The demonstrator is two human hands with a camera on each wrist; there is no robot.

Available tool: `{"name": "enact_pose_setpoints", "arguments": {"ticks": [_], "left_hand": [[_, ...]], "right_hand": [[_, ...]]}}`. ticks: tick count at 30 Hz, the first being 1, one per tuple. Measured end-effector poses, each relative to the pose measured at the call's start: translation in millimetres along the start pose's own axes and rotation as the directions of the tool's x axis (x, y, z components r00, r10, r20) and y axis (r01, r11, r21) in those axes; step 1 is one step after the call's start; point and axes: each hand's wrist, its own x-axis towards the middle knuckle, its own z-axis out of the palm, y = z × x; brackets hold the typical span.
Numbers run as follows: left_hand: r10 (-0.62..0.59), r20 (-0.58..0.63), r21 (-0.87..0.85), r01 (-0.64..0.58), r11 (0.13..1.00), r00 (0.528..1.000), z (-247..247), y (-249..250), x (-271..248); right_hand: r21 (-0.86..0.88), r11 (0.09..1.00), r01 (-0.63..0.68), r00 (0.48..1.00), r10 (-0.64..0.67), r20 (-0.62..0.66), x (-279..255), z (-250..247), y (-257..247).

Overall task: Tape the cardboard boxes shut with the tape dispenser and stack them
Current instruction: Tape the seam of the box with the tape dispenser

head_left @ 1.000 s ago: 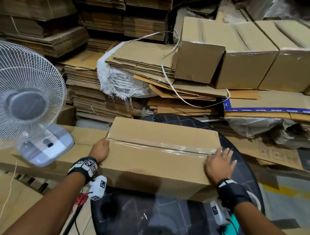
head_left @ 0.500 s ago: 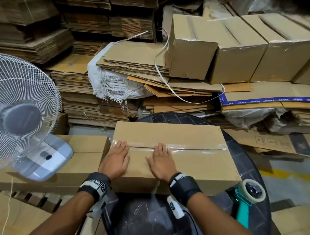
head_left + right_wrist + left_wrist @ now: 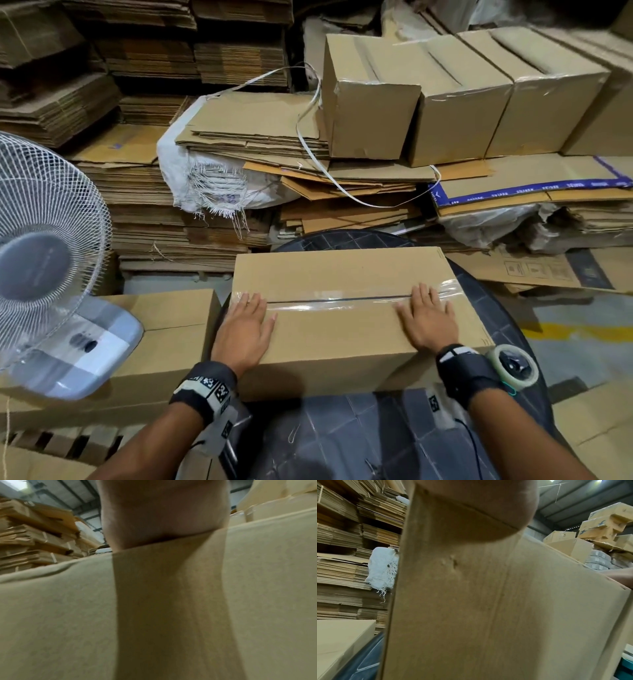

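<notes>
A closed cardboard box (image 3: 342, 329) sits on a round black table (image 3: 342, 442), with clear tape (image 3: 335, 298) along its top seam. My left hand (image 3: 245, 329) lies flat on the box's left end, fingers straight and reaching the tape. My right hand (image 3: 426, 317) lies flat on the right end in the same way. The tape dispenser (image 3: 512, 366), teal with a clear roll, rests on the table just right of the box by my right wrist. Both wrist views show only the box's near side (image 3: 488, 601) (image 3: 154, 615) under each palm heel.
A white fan (image 3: 44, 246) stands at the left on another cardboard box (image 3: 171, 329). Several taped boxes (image 3: 455, 99) sit in a row at the back right on flattened cardboard stacks (image 3: 144, 219). A white sack (image 3: 219, 185) and a loose strap (image 3: 322, 164) lie behind the table.
My right hand slid from the middle of the box out to its right end along the tape. My left hand stayed flat near the left end.
</notes>
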Motion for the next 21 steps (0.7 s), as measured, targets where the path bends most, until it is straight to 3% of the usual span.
{"name": "enact_pose_setpoints", "arguments": {"ticks": [6,13,21], "left_hand": [[0.085,-0.107,-0.076,-0.093,0.993,0.991,3.6,-3.7,-10.1],[0.076,-0.146,-0.144,-0.097,0.985,0.986,4.0,-2.8,-8.4],[0.112,-0.305,-0.106,-0.151,0.983,0.946,4.8,-4.5,-9.4]], "right_hand": [[0.057,0.998,-0.012,1.000,0.012,0.000,-5.7,-3.2,-10.6],[-0.004,0.992,-0.122,0.992,0.122,-0.026,6.2,-10.8,39.9],[0.049,0.987,-0.153,0.982,0.157,-0.102,-1.6,-6.0,22.5]]}}
